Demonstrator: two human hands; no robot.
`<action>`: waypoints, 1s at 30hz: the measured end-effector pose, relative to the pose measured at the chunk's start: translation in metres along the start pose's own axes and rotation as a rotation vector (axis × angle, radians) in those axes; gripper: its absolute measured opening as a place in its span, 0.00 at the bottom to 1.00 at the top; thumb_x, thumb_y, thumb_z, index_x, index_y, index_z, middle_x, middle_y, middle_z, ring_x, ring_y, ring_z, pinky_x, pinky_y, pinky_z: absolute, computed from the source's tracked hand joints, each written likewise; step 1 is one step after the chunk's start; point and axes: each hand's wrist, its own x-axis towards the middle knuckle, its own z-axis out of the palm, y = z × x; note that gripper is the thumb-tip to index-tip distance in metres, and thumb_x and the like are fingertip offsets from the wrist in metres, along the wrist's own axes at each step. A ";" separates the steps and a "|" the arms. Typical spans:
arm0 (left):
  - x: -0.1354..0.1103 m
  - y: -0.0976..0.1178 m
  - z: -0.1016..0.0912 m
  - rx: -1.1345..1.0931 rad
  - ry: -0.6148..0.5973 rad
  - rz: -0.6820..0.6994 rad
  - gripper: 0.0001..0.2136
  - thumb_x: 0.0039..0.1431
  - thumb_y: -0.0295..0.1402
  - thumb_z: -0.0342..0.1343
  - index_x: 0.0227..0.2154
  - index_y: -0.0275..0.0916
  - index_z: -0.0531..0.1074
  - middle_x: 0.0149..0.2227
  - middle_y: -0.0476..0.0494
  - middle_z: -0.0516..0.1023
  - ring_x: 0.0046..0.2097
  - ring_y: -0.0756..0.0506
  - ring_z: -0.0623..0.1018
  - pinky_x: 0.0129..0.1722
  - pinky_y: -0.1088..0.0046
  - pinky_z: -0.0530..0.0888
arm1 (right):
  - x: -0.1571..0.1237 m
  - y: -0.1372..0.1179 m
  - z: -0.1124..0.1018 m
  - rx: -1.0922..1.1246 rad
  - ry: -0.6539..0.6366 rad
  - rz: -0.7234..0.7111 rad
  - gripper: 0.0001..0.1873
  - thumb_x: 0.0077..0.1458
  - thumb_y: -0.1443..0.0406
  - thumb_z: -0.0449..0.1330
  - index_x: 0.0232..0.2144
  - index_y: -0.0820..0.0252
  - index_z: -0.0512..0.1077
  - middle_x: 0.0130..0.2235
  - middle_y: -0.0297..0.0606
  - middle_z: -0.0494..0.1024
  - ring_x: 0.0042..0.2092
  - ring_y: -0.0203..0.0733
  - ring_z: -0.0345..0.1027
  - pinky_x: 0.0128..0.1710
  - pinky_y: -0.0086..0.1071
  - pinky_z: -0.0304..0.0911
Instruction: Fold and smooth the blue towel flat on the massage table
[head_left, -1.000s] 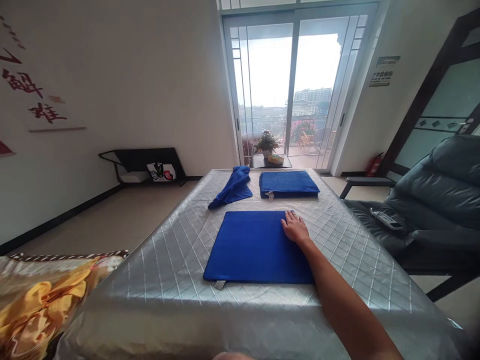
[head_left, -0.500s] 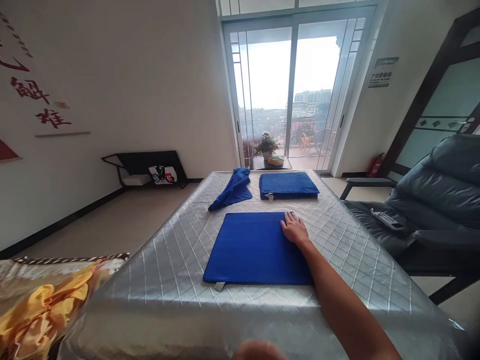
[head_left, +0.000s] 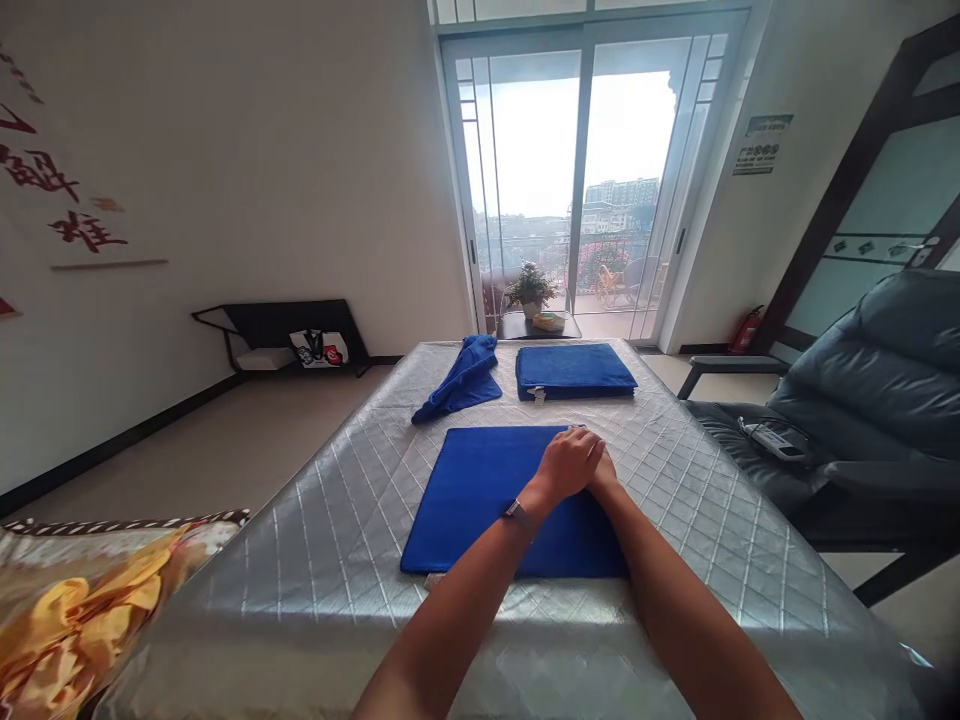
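A flat, folded blue towel lies on the silver quilted cover, its near-left tag partly behind my left forearm. At the towel's far right corner my left hand, with a band on its wrist, overlaps my right hand. The left fingers are bent and pressed together; what is under them is hidden. My right hand's fingers are mostly covered by the left hand. Beyond lie a stack of folded blue towels and a crumpled blue towel.
A dark armchair with a grey device on its seat stands to the right. Yellow cloth lies at the lower left. Behind the covered surface, a small table holds a potted plant before the glass door.
My left hand has come up from the bottom edge onto the towel's far right corner, over my right hand. The right hand, flat and spread before, is now mostly covered.
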 end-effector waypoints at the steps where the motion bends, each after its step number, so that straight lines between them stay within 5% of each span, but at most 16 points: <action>1: 0.005 -0.010 0.011 0.028 -0.019 -0.077 0.14 0.74 0.34 0.45 0.49 0.36 0.75 0.51 0.38 0.80 0.55 0.43 0.78 0.58 0.64 0.72 | 0.000 0.000 0.000 -0.025 -0.010 -0.005 0.33 0.67 0.62 0.48 0.72 0.67 0.54 0.74 0.46 0.51 0.74 0.48 0.37 0.72 0.38 0.29; 6: 0.002 -0.045 0.045 0.100 -0.141 -0.288 0.22 0.76 0.39 0.39 0.64 0.36 0.66 0.65 0.36 0.69 0.67 0.42 0.67 0.67 0.59 0.63 | 0.002 -0.001 -0.002 -0.170 -0.036 0.002 0.34 0.68 0.65 0.41 0.73 0.66 0.47 0.75 0.42 0.43 0.75 0.45 0.33 0.72 0.44 0.36; 10: -0.010 -0.061 0.047 0.158 -0.228 -0.330 0.28 0.75 0.46 0.33 0.67 0.36 0.62 0.70 0.36 0.62 0.71 0.41 0.59 0.71 0.57 0.55 | 0.005 -0.004 -0.001 -0.166 -0.043 0.031 0.33 0.70 0.62 0.38 0.74 0.63 0.46 0.75 0.39 0.43 0.75 0.43 0.34 0.72 0.44 0.36; 23: -0.082 -0.169 -0.037 0.333 -0.325 -0.646 0.37 0.71 0.55 0.25 0.72 0.35 0.52 0.74 0.36 0.50 0.74 0.39 0.50 0.72 0.56 0.47 | 0.011 -0.005 -0.001 -0.105 -0.046 0.083 0.34 0.71 0.56 0.35 0.74 0.64 0.45 0.75 0.38 0.43 0.75 0.41 0.32 0.72 0.41 0.31; 30: -0.092 -0.181 -0.040 0.349 -0.295 -0.662 0.39 0.70 0.58 0.26 0.72 0.34 0.52 0.74 0.35 0.50 0.74 0.38 0.51 0.72 0.56 0.48 | 0.012 -0.005 -0.002 -0.129 -0.055 0.070 0.35 0.71 0.56 0.36 0.74 0.66 0.46 0.75 0.39 0.45 0.75 0.43 0.34 0.72 0.44 0.34</action>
